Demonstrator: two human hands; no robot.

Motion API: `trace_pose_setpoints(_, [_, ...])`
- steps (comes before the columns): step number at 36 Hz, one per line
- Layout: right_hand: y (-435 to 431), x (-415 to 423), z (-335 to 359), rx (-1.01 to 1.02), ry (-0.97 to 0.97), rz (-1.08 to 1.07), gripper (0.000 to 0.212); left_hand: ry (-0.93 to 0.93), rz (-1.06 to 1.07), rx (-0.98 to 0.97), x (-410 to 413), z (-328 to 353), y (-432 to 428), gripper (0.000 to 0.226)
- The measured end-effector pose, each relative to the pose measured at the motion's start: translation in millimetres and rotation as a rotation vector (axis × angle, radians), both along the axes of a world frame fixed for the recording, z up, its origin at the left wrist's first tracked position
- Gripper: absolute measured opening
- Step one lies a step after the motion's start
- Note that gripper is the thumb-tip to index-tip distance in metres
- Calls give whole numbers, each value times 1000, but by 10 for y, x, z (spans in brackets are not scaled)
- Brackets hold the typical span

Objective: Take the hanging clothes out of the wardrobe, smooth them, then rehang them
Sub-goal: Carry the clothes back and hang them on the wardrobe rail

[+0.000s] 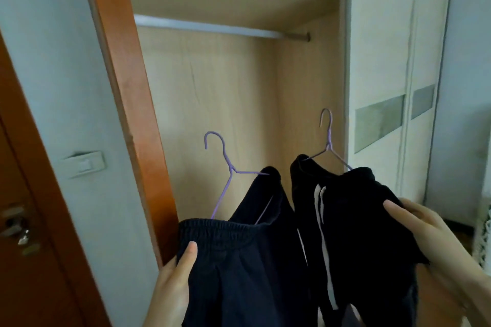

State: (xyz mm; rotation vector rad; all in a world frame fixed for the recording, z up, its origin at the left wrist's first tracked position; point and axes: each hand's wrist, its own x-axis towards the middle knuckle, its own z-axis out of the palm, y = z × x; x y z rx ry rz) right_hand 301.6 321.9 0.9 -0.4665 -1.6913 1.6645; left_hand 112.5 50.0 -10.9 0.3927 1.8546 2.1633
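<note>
Two dark garments hang on purple wire hangers, held up before the open wardrobe, below its rail [212, 27]. The navy shorts [239, 260] sit on the left hanger [225, 164], the black striped trousers [358, 233] on the right hanger [329, 141]. The left hand [172, 287] pinches the shorts' waistband; the right hand [430, 233] clasps the trousers, fingers [396, 210] pressed into the cloth.

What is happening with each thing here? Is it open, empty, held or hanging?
Wardrobe: open.
Rail: bare, nothing hanging on it.
Left hanger: off the rail, navy shorts on it.
Navy shorts: held by the left hand.
Right hanger: off the rail, striped black trousers on it.
Striped black trousers: held by the right hand.
</note>
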Motion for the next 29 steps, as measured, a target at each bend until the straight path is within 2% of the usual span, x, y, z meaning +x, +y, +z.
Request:
trace_pose_setpoints(2, [273, -267, 15, -46, -12, 35, 21, -22, 46, 4, -236, 16, 199, 46])
trace_pose_setpoints(4, [565, -539, 70, -73, -26, 72, 22, -86, 62, 22, -477, 75, 427, 57])
trace_pose_setpoints(6, [841, -800, 168, -95, -19, 97, 20, -77, 106, 47, -704, 116, 655, 56])
trace_pose_setpoints(11, [1499, -1439, 523, 12, -7, 198, 21, 21, 261, 111, -1035, 523, 1204, 43])
trace_pose_setpoints(12, [1579, -1553, 619, 34, 10, 224, 30, 51, 294, 133, -1101, 597, 1272, 33])
trace_pose_setpoints(13, [1646, -1665, 700, 54, 24, 254, 47, 84, 330, 145, -1129, 690, 1323, 23])
trace_pose_setpoints(15, [1787, -1909, 806, 84, 40, 299, 78, 155, 379, 144, -1182, 860, 1392, 19])
trace_pose_setpoints(16, [1842, -2032, 862, 85, 53, 318, 78, 183, 393, 142, -1237, 920, 1411, 18])
trace_pose_setpoints(20, [1958, -2454, 1100, 48, 130, 431, 28, 215, 439, 187, -1401, 1247, 1488, 19])
trace_pose_setpoints(25, [2002, -2814, 1456, 43, 220, 492, 24, 239, 495, 157, -1668, 1557, 1624, 21])
trace_pose_setpoints(29, [2027, -3048, 1727, 1, 304, 537, 31, 240, 557, 154, -1880, 1684, 1649, 29])
